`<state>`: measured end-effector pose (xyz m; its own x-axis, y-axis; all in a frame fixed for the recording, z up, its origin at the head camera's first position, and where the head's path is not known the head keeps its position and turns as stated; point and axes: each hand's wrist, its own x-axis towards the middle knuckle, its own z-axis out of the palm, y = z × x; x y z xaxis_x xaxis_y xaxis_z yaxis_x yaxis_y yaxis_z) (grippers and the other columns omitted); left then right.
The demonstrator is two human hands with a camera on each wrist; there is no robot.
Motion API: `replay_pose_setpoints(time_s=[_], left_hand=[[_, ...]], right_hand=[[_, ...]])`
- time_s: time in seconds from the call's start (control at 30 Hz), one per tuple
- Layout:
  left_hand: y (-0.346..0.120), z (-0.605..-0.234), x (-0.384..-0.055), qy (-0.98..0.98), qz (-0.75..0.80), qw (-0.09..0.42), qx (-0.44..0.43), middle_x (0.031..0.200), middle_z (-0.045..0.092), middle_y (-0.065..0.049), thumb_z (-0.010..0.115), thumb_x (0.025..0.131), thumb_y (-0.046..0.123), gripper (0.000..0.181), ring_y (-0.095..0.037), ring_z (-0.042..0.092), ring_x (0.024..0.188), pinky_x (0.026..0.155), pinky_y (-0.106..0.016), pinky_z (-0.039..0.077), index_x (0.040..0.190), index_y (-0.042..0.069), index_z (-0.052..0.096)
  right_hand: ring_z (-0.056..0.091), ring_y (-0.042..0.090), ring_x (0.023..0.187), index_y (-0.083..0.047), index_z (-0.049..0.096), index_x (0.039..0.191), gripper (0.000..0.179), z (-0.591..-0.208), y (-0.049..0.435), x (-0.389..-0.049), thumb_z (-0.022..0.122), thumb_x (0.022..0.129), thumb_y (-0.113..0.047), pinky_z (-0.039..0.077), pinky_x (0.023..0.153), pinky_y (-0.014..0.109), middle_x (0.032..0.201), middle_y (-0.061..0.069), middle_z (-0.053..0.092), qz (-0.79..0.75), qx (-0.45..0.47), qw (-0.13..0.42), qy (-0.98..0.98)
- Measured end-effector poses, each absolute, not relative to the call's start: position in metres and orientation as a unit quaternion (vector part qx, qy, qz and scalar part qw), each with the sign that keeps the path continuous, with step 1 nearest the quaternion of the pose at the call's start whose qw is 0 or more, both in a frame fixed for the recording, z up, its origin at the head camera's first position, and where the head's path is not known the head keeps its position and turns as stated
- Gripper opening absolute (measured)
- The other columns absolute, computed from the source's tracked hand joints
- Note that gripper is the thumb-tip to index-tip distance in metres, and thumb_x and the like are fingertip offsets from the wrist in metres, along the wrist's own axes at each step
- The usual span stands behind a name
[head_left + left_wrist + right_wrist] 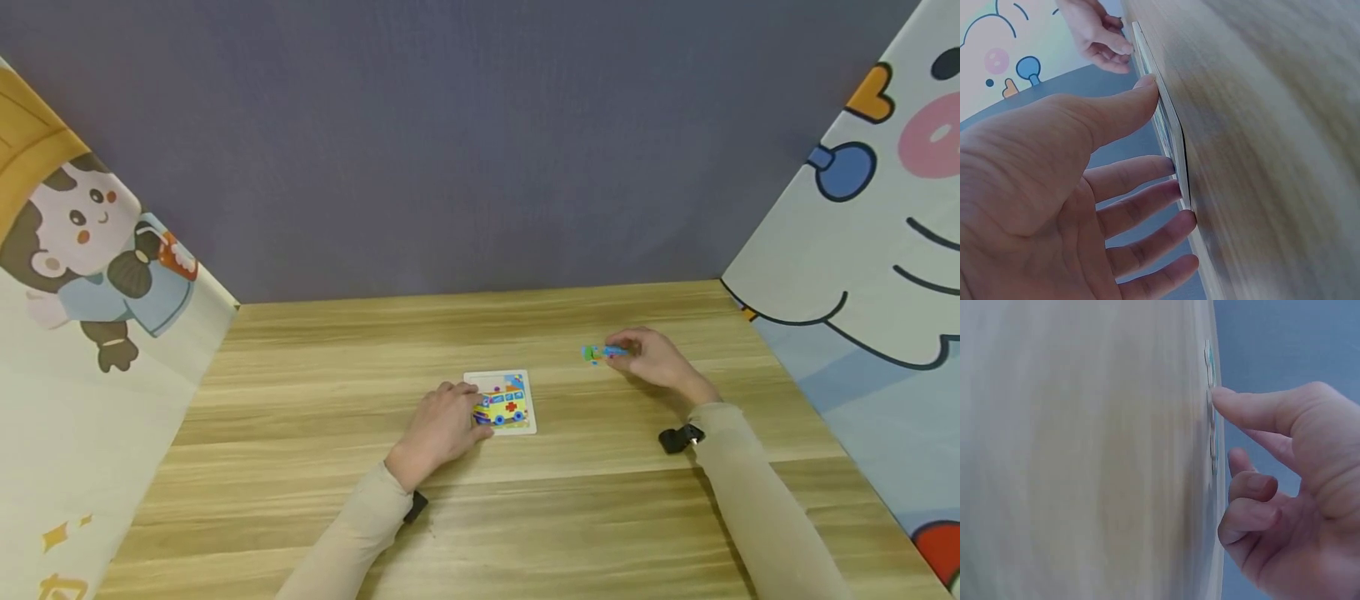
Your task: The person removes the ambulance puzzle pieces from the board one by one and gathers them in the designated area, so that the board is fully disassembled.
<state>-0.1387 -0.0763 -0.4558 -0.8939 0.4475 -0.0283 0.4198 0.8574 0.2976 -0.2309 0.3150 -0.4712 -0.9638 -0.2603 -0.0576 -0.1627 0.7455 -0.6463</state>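
Fingers (1138, 206) relaxed, the left hand (442, 421) rests on the puzzle board (532, 408) — and farther right on the desk (300, 350), loose pieces (589, 354) meet the right hand (654, 358), pinched or not I can't tell! Piece-gathering, I'd judge; next calls for a sure grip.

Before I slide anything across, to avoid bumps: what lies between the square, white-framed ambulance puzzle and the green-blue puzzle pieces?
In the head view, bare wood-grained tabletop separates the puzzle from pieces.
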Motion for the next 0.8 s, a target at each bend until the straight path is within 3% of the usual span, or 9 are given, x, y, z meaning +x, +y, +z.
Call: replay_pose_setpoints(time_s=[0.37,0.5,0.8], left_hand=[[-0.077,-0.456,-0.139,0.962,0.141,0.045,0.228,0.146,0.067,-0.014,0.080,0.095,0.044,0.053,-0.039,0.063,0.130,0.107,-0.054,0.056,0.134,0.008,0.074],[-0.077,-0.458,-0.139,0.962,0.142,0.048,0.226,0.147,0.067,-0.014,0.081,0.095,0.044,0.053,-0.038,0.063,0.130,0.107,-0.055,0.056,0.134,0.009,0.074],[-0.076,-0.456,-0.138,0.962,0.147,0.047,0.224,0.147,0.066,-0.015,0.081,0.095,0.043,0.053,-0.039,0.063,0.130,0.107,-0.055,0.056,0.133,0.007,0.074]], right_hand=[[0.065,0.037,0.115,-0.007,0.072,0.133,0.038,-0.472,0.297,-0.225,0.076,0.101,-0.027,0.057,0.092,0.050,0.134,0.021,0.066,-0.354,-0.132,0.054,0.924],[0.065,0.033,0.111,-0.007,0.072,0.133,0.039,-0.475,0.292,-0.225,0.077,0.100,-0.029,0.057,0.091,0.046,0.130,0.019,0.068,-0.350,-0.135,0.052,0.925],[0.063,0.020,0.085,-0.005,0.075,0.126,0.032,-0.474,0.275,-0.223,0.076,0.100,-0.023,0.053,0.074,0.030,0.101,0.008,0.073,-0.364,-0.141,0.042,0.920]])
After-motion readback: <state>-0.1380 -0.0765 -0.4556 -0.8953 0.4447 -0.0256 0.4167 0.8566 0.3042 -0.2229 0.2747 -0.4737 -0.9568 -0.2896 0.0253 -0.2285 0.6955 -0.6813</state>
